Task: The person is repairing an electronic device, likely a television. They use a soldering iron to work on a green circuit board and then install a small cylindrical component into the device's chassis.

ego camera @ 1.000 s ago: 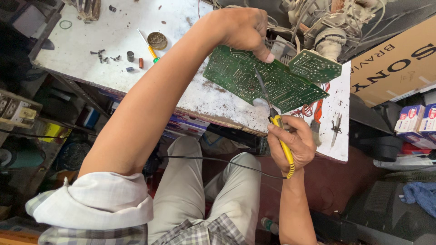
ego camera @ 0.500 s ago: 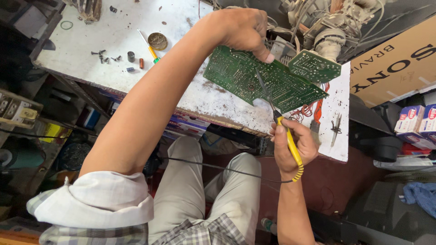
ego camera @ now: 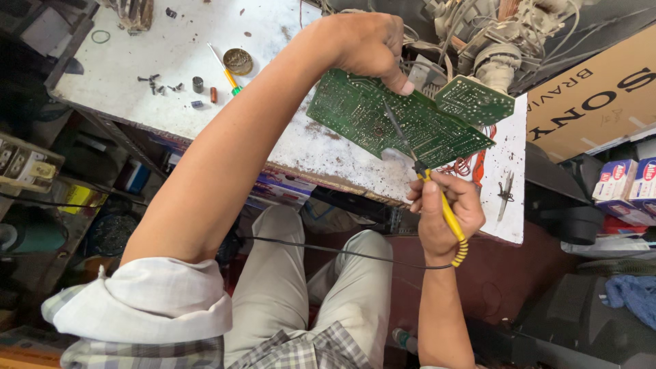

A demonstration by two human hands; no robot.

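Note:
My left hand (ego camera: 362,46) grips the far edge of a large green circuit board (ego camera: 389,123), holding it tilted over the white workbench (ego camera: 171,68). A smaller green board (ego camera: 475,101) hangs joined at its right end. My right hand (ego camera: 445,212) holds a yellow-handled soldering iron (ego camera: 447,215) like a pen. Its thin metal tip reaches up onto the middle of the large board. A black cord runs from the handle across my lap.
On the bench lie a round tin (ego camera: 238,61), a small yellow screwdriver (ego camera: 225,70), several screws (ego camera: 160,83) and tweezers (ego camera: 504,195). Wires and a grey part (ego camera: 495,41) sit behind the board. A cardboard box (ego camera: 594,102) stands at right, cluttered shelves at left.
My right hand has moved the soldering iron up, so its tip now rests farther onto the large board. The left hand keeps the board in the same place.

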